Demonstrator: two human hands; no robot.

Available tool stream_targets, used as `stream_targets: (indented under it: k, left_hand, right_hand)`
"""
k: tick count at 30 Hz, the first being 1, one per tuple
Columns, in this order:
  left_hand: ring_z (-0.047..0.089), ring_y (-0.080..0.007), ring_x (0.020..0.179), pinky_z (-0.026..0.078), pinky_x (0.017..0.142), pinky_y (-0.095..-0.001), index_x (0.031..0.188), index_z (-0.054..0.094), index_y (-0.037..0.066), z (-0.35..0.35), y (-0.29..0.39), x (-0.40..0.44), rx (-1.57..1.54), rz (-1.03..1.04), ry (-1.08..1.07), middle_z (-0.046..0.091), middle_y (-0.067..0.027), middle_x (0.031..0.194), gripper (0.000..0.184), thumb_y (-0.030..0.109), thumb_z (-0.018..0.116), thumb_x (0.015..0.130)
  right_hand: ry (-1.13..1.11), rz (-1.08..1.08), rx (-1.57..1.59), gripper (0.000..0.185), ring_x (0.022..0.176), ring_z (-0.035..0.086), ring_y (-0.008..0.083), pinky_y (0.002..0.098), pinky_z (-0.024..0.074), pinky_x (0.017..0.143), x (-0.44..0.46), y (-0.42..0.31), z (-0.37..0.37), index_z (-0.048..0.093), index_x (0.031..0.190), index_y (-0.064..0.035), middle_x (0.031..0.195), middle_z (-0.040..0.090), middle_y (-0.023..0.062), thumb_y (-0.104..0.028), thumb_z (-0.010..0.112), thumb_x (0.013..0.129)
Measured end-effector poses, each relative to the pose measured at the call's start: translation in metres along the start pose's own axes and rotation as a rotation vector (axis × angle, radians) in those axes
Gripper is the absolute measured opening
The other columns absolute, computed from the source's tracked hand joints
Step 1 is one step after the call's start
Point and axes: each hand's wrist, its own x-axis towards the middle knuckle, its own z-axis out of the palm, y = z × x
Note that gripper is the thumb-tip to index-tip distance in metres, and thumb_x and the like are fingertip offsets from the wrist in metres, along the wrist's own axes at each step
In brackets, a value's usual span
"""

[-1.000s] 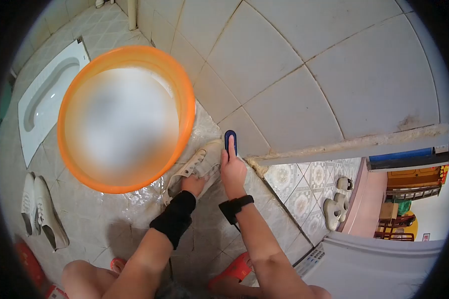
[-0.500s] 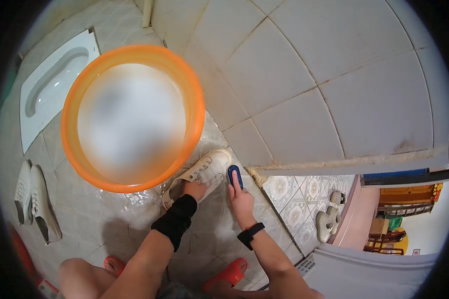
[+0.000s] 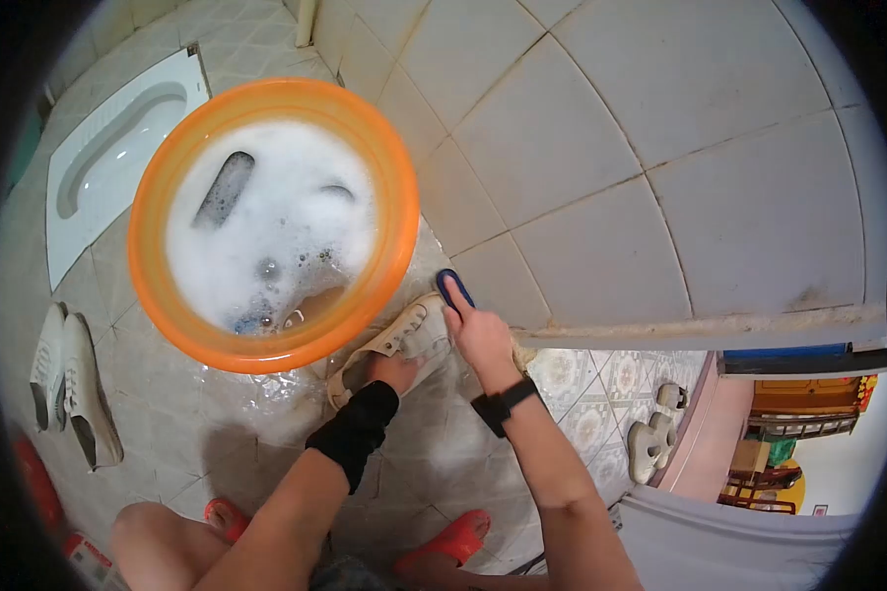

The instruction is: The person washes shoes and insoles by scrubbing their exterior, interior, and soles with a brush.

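Wall: the pale tiled wall (image 3: 601, 148) is filling the upper right, with dark grout lines running between its tiles.
Floor: the grey tiled floor (image 3: 177, 424) is stretching under everything and shining wet beside the basin.
Basin: the orange basin (image 3: 401, 256) is standing on the floor, white suds (image 3: 296, 192) covering most of its water; a dark oblong piece (image 3: 224, 189) is poking up through the foam.
Squat toilet: the white squat toilet (image 3: 69, 231) is lying behind the basin, toward the left.
Spare pair: two white shoes (image 3: 94, 404) are resting side by side on the floor at the left.
Held shoe: the off-white laced shoe (image 3: 426, 323) is lying at the basin's lower right, its toe pointing toward the wall.
Slippers: red slippers (image 3: 465, 537) are covering the person's feet.
Left hand: the left hand (image 3: 394, 372), a black band circling its wrist, is gripping the shoe at its opening.
Right hand: the right hand (image 3: 481, 340) is grasping the brush, a finger lying along its back.
Brush: the blue brush (image 3: 455, 286) is sitting at the shoe's toe; its underside is hiding from view, so whether it is touching the shoe is staying unclear.
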Motion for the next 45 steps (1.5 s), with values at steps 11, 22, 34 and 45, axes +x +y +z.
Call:
stream_targets:
  k: [11,22,34,45]
  left_hand:
    - [0.054,-0.0303,0.102,0.039,0.090,-0.0334,0.110,0.054,-0.003,0.009,-0.011,0.008,0.055,0.155,0.084,0.056,-0.0199,0.109,0.070,0.056,0.057,0.072]
    - [0.054,-0.0266,0.101,0.039,0.088,-0.0317,0.106,0.057,0.004,-0.031,0.024,-0.066,0.840,0.109,-0.074,0.058,-0.0142,0.106,0.040,0.034,0.055,0.079]
    - [0.059,-0.0322,0.081,0.045,0.072,-0.0402,0.093,0.059,0.005,-0.058,-0.012,-0.036,0.077,0.518,-0.001,0.062,-0.0153,0.087,0.026,0.026,0.054,0.080]
    - [0.056,-0.0136,0.081,0.045,0.071,-0.0284,0.103,0.057,0.000,-0.057,-0.004,-0.048,-0.414,0.295,-0.151,0.061,-0.0067,0.089,0.025,0.018,0.052,0.085]
  right_hand:
    - [0.074,0.121,0.292,0.043,0.058,0.058,0.0333,0.0416,0.0462,0.055,0.001,0.053,0.045,0.038,0.129,-0.0258,0.071,0.059,0.0207,-0.037,0.045,0.087]
    - [-0.822,0.538,1.775,0.036,0.036,0.030,0.0040,0.0173,0.0249,0.031,-0.051,0.041,-0.068,0.047,0.109,-0.0159,0.054,0.039,-0.0014,-0.040,0.025,0.095]
    - [-0.010,-0.067,0.507,0.050,0.052,0.053,0.0265,0.0353,0.0430,0.051,-0.073,-0.027,-0.016,0.029,0.134,-0.0295,0.060,0.053,0.0162,-0.026,0.046,0.088]
    - [-0.065,-0.362,0.289,0.052,0.048,0.053,0.0354,0.0422,0.0419,0.045,-0.107,-0.059,-0.047,0.030,0.133,-0.0264,0.055,0.053,0.0175,-0.031,0.049,0.086]
